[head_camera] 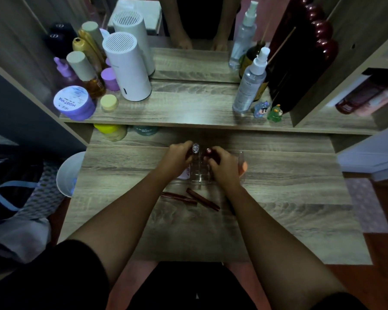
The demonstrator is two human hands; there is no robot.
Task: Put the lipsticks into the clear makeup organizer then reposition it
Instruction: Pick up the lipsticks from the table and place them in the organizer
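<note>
Head view: both hands load lipsticks into the clear plastic makeup organizer (198, 175) at frame centre.
Left hand (179, 154) pinches a silver-capped lipstick (195, 148), right hand (221, 163) a dark red-capped one (208, 151); best lowered upright, each into its own slot. Organizer contents unclear. Two slim maroon lipsticks (202, 199) lie just below on the wood-grain dressing table (289, 198).

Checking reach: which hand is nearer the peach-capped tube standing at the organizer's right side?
Right. The right hand sits just left of the peach-capped tube; the left hand is across the clear organizer.
</note>
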